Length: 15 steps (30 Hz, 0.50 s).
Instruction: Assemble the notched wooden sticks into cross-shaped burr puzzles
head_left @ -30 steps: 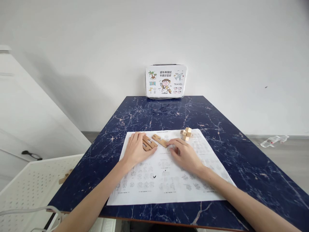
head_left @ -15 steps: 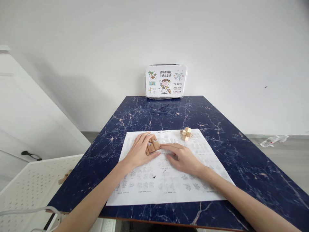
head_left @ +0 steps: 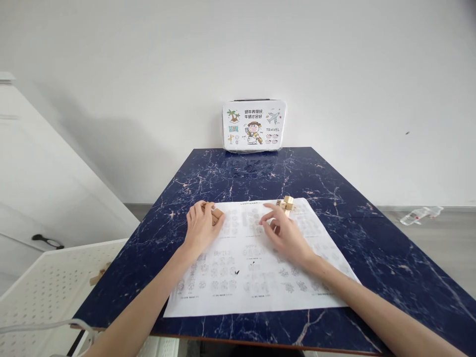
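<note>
My left hand (head_left: pixel 200 229) lies near the upper left corner of a white printed sheet (head_left: pixel 256 277), its fingers curled over flat wooden pieces (head_left: pixel 216 214) that mostly hide beneath them. My right hand (head_left: pixel 283 234) hovers over the upper middle of the sheet with fingers loosely apart and nothing in them. Its fingertips are just short of a small assembled wooden cross puzzle (head_left: pixel 286 204) standing on the sheet's top edge.
The sheet lies on a dark blue marbled table (head_left: pixel 357 238). A white cartoon-printed case (head_left: pixel 254 126) leans on the wall at the far edge. A white perforated bin (head_left: pixel 44 292) holding a wooden piece stands left; a plastic bottle (head_left: pixel 420 216) lies on the floor at right.
My left hand gathered the flat wooden pieces and slid them left toward the sheet's corner. My right hand let go of them and lifted toward the cross puzzle.
</note>
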Motion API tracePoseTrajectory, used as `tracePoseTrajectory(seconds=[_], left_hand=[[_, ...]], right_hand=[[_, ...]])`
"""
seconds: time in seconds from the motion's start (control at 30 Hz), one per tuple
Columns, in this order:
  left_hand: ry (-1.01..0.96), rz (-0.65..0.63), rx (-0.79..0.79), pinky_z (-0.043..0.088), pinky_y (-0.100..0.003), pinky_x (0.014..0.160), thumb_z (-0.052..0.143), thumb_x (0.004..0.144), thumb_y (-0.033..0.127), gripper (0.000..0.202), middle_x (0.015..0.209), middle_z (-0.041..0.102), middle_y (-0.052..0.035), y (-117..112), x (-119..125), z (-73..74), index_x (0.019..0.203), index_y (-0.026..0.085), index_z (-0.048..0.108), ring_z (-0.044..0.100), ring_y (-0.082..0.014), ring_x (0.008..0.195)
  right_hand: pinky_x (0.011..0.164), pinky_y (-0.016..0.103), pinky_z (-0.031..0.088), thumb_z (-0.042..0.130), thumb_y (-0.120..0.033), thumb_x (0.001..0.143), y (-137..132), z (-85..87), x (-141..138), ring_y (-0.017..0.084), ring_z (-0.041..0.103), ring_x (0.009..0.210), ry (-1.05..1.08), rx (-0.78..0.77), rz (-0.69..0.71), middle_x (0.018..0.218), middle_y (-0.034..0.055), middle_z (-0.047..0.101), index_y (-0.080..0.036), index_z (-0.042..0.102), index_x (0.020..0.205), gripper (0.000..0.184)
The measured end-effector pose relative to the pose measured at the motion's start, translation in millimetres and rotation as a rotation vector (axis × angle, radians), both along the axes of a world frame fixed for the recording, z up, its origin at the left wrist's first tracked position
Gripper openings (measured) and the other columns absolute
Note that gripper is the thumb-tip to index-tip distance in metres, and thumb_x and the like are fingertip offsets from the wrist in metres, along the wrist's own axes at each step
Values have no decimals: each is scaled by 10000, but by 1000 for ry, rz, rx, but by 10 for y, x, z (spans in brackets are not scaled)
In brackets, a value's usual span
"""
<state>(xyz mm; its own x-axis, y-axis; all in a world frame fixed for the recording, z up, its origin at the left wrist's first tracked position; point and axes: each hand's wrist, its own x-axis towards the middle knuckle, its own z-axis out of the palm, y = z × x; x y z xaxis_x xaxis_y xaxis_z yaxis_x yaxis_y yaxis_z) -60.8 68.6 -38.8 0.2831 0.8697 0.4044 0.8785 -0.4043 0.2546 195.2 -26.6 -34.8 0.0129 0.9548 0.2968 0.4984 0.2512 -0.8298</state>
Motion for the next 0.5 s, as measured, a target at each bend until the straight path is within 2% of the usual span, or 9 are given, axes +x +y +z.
tracePoseTrajectory(seconds=[0.07,0.13,0.23,0.33,0.5], left_hand=[[32,53,40,383,-598,1114,593,975,484,424,1345,480,-198,15,-23,-2,1271,180,601,463,-418,1299],[64,46,88,364,-602,1133,586,983,487,451,1363,467,-227,13,-28,7,1277,144,599,435,-431,1335],[88,-7,144,352,-609,1146,580,994,502,494,1415,447,-249,0,-17,19,1301,115,588,410,-440,1362],[83,-63,149,373,-620,1127,571,1005,518,497,1428,456,-240,-8,-10,12,1300,119,591,415,-433,1359],[28,-90,115,426,-601,1085,584,1007,522,467,1416,489,-214,-3,-13,3,1274,139,605,443,-404,1334]], right_hand=[[553,334,498,513,-382,989,21,-8,24,165,587,550,119,-49,-78,1013,73,748,-217,370,1480,537],[502,312,478,540,-436,984,43,-13,52,152,567,503,227,-92,-141,960,63,748,-217,341,1484,582],[425,269,428,567,-523,976,77,-2,102,126,531,433,384,-131,-200,882,28,732,-239,357,1425,571],[348,219,323,603,-603,949,108,30,158,117,501,399,565,-187,-219,803,-4,701,-265,390,1353,568],[339,188,238,745,-552,846,156,65,238,104,477,407,752,-258,-224,750,-41,655,-300,459,1249,556]])
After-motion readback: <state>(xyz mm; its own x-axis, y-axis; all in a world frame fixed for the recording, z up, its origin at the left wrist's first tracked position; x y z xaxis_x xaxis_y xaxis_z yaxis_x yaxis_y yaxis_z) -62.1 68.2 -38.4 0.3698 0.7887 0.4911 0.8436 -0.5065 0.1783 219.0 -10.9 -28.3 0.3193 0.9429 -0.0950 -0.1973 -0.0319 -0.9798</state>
